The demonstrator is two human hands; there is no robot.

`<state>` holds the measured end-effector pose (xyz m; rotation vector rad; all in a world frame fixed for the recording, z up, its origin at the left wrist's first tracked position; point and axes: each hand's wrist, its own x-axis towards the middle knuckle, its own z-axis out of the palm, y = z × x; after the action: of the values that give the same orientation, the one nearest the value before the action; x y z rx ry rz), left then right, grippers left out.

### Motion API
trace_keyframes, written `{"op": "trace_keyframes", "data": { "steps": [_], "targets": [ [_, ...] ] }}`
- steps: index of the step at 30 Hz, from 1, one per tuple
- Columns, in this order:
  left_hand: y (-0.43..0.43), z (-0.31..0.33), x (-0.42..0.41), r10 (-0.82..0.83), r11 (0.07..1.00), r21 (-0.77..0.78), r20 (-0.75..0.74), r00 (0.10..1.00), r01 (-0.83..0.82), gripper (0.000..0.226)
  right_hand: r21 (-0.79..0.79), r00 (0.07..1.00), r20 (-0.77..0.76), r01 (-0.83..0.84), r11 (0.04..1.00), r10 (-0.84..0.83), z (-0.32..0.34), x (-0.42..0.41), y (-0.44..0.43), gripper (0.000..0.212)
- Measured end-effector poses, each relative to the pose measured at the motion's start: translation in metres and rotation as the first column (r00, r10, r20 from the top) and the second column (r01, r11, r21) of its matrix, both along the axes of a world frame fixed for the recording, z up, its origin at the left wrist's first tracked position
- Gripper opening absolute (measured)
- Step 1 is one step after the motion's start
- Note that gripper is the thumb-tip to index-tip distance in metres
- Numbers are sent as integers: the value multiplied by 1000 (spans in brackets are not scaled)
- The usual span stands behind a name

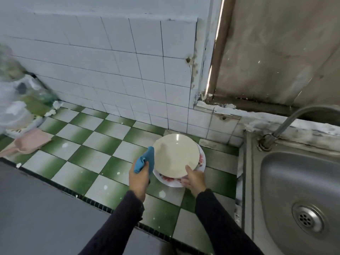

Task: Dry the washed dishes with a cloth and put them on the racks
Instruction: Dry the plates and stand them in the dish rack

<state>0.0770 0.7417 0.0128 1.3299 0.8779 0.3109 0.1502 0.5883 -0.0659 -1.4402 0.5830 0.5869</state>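
A plain cream plate (175, 155) lies tilted on top of a white plate with a red flower pattern (170, 181), on the green and white checked counter (88, 155). My right hand (194, 178) grips the near edge of the cream plate, thumb on top. My left hand (139, 178) is closed around a bunched blue cloth (145, 159), which touches the cream plate's left rim. No rack is in view.
A steel sink (294, 190) with a drain and a curved tap (287, 124) is at the right. A pink cloth (30, 139) and clear plastic containers (16, 100) sit at the far left. White tiled wall behind; the counter's dark front edge (95, 205) runs below my arms.
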Motion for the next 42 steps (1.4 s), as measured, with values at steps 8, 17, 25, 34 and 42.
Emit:
{"op": "trace_keyframes", "data": {
  "steps": [8,17,25,34,42],
  "targets": [
    [31,-15,16,-116,992,48,16,993,115,17,-133,995,65,88,987,-79,-69,23,0,26],
    [53,-13,34,-332,942,-19,74,940,334,18,5,944,94,316,949,-315,31,-5,3,14],
    [86,-1,38,-466,870,-109,140,874,481,17,-112,910,217,382,917,-353,66,-16,21,22],
    [122,-4,28,-533,831,-90,150,832,549,20,-170,878,230,461,871,-420,65,-18,55,20],
    [145,-12,24,-568,808,-86,153,809,583,20,-322,836,305,541,777,-456,65,-22,77,39]
  ]
}}
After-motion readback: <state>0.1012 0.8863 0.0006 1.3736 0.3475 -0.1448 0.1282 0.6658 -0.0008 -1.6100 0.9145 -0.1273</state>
